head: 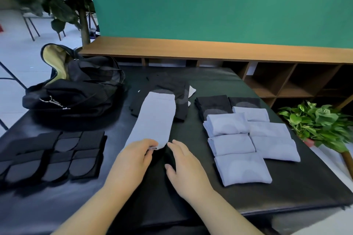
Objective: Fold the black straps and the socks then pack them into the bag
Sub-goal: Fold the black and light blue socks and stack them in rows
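Note:
A long light grey sock (154,118) lies stretched out in the middle of the black table (210,82). My left hand (133,160) pinches its near end. My right hand (183,168) hovers just right of that end with straight fingers, holding nothing. Several folded grey socks (248,145) lie in rows on the right, with folded black socks (214,105) behind them. A pile of unfolded black socks (177,89) sits under the grey sock's far end. Folded black straps (57,154) lie in rows at the left. The black bag (76,86) stands open at the far left.
A wooden shelf unit (277,78) runs behind the table under a green wall. A potted green plant (321,126) stands off the table's right edge. A tall plant (66,5) and chair legs are beyond the bag.

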Action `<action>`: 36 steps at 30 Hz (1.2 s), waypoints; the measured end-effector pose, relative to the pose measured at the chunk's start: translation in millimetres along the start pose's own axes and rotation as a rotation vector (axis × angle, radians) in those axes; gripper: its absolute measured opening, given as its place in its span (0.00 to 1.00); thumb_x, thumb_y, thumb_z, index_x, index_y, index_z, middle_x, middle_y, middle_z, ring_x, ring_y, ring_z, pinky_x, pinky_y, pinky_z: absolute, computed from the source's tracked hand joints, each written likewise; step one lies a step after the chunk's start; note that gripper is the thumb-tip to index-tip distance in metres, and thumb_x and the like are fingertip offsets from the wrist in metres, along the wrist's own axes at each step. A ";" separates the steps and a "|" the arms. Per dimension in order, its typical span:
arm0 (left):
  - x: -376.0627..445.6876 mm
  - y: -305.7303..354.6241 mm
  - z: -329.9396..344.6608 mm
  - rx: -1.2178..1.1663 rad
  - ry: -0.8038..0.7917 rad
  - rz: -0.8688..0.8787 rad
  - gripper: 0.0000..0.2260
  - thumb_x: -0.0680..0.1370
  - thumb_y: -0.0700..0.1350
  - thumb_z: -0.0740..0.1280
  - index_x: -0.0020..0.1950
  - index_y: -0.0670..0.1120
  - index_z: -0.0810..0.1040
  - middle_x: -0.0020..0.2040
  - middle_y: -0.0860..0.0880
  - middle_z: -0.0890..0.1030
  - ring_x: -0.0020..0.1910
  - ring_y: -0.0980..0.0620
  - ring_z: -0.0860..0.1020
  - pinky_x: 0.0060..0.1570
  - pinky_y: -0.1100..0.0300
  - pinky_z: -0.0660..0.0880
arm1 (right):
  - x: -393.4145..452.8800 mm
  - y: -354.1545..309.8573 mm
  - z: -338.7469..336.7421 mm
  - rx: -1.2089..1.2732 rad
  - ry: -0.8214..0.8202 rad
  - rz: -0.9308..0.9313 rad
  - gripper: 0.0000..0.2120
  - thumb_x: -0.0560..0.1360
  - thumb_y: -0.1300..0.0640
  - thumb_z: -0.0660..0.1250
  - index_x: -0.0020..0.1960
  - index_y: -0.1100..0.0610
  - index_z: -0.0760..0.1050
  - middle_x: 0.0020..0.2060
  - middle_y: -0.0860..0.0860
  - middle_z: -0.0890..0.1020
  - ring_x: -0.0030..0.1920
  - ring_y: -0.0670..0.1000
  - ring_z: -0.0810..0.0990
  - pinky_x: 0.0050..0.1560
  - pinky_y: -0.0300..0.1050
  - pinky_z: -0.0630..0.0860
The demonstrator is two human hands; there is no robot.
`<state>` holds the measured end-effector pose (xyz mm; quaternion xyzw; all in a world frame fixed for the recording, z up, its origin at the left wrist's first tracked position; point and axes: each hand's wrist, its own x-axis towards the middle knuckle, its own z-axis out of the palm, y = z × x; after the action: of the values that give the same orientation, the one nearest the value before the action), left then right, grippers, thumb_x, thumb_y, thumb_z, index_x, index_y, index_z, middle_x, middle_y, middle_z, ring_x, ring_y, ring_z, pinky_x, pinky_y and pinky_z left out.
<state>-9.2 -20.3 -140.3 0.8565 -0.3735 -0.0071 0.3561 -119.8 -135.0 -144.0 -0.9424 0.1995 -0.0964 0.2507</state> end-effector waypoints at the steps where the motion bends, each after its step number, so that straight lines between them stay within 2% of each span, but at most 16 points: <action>1: -7.0 -1.8 1.2 0.000 -0.009 0.012 0.12 0.79 0.42 0.65 0.60 0.50 0.78 0.54 0.57 0.80 0.55 0.58 0.77 0.51 0.70 0.67 | -2.1 -0.3 2.1 0.005 0.017 -0.009 0.26 0.80 0.53 0.59 0.76 0.50 0.56 0.76 0.43 0.55 0.72 0.46 0.61 0.71 0.41 0.60; 5: -33.3 -5.5 2.9 0.082 -0.024 0.077 0.10 0.76 0.44 0.69 0.56 0.55 0.80 0.46 0.58 0.81 0.46 0.59 0.79 0.44 0.63 0.76 | -10.0 1.7 11.3 0.008 0.085 -0.076 0.22 0.79 0.55 0.61 0.73 0.49 0.64 0.73 0.43 0.60 0.72 0.44 0.62 0.70 0.39 0.60; 7: -43.2 -6.2 1.8 0.105 -0.001 0.122 0.11 0.73 0.45 0.72 0.51 0.59 0.79 0.39 0.57 0.80 0.38 0.58 0.78 0.34 0.59 0.78 | -14.4 2.9 16.0 0.018 0.108 -0.103 0.16 0.79 0.56 0.62 0.66 0.51 0.73 0.70 0.46 0.68 0.70 0.46 0.65 0.69 0.41 0.62; 9: -50.2 -6.2 1.0 0.107 0.000 0.159 0.10 0.73 0.49 0.71 0.51 0.61 0.77 0.36 0.57 0.77 0.35 0.59 0.77 0.32 0.58 0.77 | -18.2 7.7 21.6 0.023 0.123 -0.128 0.13 0.77 0.57 0.62 0.57 0.53 0.80 0.64 0.48 0.76 0.68 0.51 0.71 0.67 0.43 0.65; 12: -58.3 -5.0 -1.8 0.016 -0.104 0.153 0.07 0.75 0.57 0.64 0.52 0.65 0.75 0.40 0.58 0.77 0.40 0.60 0.77 0.41 0.61 0.77 | -23.3 15.5 23.5 0.061 0.117 -0.129 0.12 0.75 0.60 0.62 0.53 0.54 0.82 0.61 0.47 0.78 0.68 0.50 0.70 0.66 0.38 0.61; 14: -60.8 -0.8 -6.6 -0.125 -0.209 0.114 0.06 0.76 0.53 0.65 0.47 0.67 0.76 0.45 0.59 0.80 0.47 0.65 0.78 0.49 0.67 0.75 | -26.5 20.2 20.9 0.072 0.097 -0.146 0.12 0.77 0.61 0.62 0.55 0.51 0.81 0.63 0.45 0.76 0.70 0.45 0.66 0.67 0.35 0.58; 17: -61.0 5.9 -14.4 -0.222 -0.250 0.073 0.12 0.78 0.47 0.65 0.46 0.67 0.74 0.46 0.66 0.80 0.46 0.70 0.76 0.47 0.74 0.71 | -32.3 26.3 18.1 0.090 0.081 -0.157 0.13 0.77 0.61 0.62 0.56 0.50 0.81 0.64 0.43 0.76 0.70 0.40 0.64 0.68 0.35 0.59; 19: -59.0 4.6 -14.4 -0.191 -0.239 0.079 0.14 0.78 0.45 0.65 0.46 0.67 0.72 0.47 0.66 0.79 0.46 0.69 0.75 0.46 0.73 0.69 | -36.3 27.9 17.2 0.113 0.080 -0.154 0.13 0.76 0.61 0.62 0.55 0.50 0.81 0.63 0.42 0.76 0.68 0.37 0.63 0.67 0.35 0.60; 21: -57.2 3.3 -9.5 -0.143 -0.238 0.132 0.14 0.78 0.45 0.64 0.50 0.68 0.71 0.54 0.68 0.74 0.55 0.69 0.71 0.55 0.71 0.67 | -40.8 28.6 16.5 0.136 0.070 -0.150 0.14 0.75 0.60 0.61 0.55 0.50 0.81 0.61 0.40 0.76 0.67 0.35 0.63 0.67 0.34 0.60; 23: -53.7 2.4 -0.2 -0.091 -0.257 0.168 0.15 0.79 0.45 0.61 0.62 0.63 0.71 0.64 0.70 0.65 0.66 0.69 0.62 0.66 0.66 0.61 | -45.0 29.3 14.4 0.154 0.060 -0.143 0.15 0.76 0.62 0.61 0.56 0.51 0.81 0.60 0.35 0.74 0.67 0.35 0.63 0.68 0.33 0.59; 25: -50.9 2.5 8.0 0.018 -0.319 0.139 0.20 0.81 0.50 0.55 0.74 0.55 0.61 0.70 0.67 0.53 0.73 0.65 0.51 0.72 0.65 0.48 | -47.4 29.7 11.7 0.166 0.053 -0.126 0.17 0.76 0.66 0.60 0.56 0.51 0.81 0.58 0.32 0.71 0.66 0.32 0.62 0.68 0.29 0.56; 27: -49.7 0.7 13.4 0.205 -0.377 0.153 0.29 0.77 0.59 0.43 0.77 0.54 0.50 0.70 0.66 0.43 0.74 0.64 0.41 0.70 0.65 0.38 | -48.1 29.5 9.2 0.188 0.040 -0.095 0.19 0.76 0.68 0.58 0.55 0.51 0.82 0.57 0.30 0.70 0.64 0.29 0.61 0.65 0.24 0.54; 29: -48.4 -1.3 12.8 0.304 -0.398 0.153 0.35 0.71 0.63 0.35 0.78 0.54 0.45 0.69 0.65 0.38 0.71 0.65 0.35 0.69 0.63 0.35 | -47.6 28.2 7.9 0.210 0.042 -0.065 0.19 0.75 0.68 0.57 0.53 0.52 0.82 0.55 0.30 0.71 0.62 0.26 0.61 0.63 0.22 0.54; 32: -40.0 -10.5 9.9 0.365 -0.394 0.092 0.33 0.73 0.65 0.37 0.77 0.56 0.42 0.71 0.63 0.36 0.69 0.64 0.33 0.72 0.57 0.35 | -47.7 27.0 8.1 0.214 0.056 -0.063 0.18 0.75 0.68 0.58 0.51 0.53 0.83 0.54 0.30 0.71 0.60 0.24 0.61 0.61 0.21 0.55; 34: -34.5 -19.2 5.6 0.391 -0.356 0.060 0.37 0.68 0.66 0.33 0.77 0.57 0.41 0.73 0.61 0.35 0.69 0.64 0.33 0.72 0.55 0.36 | -47.4 27.4 8.6 0.200 0.061 -0.068 0.17 0.75 0.68 0.58 0.50 0.53 0.82 0.54 0.30 0.71 0.60 0.25 0.62 0.62 0.22 0.55; 36: -32.4 -26.9 0.4 0.408 -0.330 0.025 0.37 0.69 0.66 0.32 0.77 0.55 0.40 0.76 0.58 0.37 0.71 0.62 0.34 0.72 0.56 0.36 | -47.4 27.7 9.6 0.187 0.065 -0.071 0.17 0.75 0.68 0.58 0.50 0.53 0.82 0.55 0.30 0.72 0.62 0.28 0.63 0.62 0.22 0.56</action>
<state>-15.6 12.9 -165.4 0.8932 -0.4309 -0.0667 0.1102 -169.0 -132.7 -170.2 -0.9178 0.1639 -0.1540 0.3273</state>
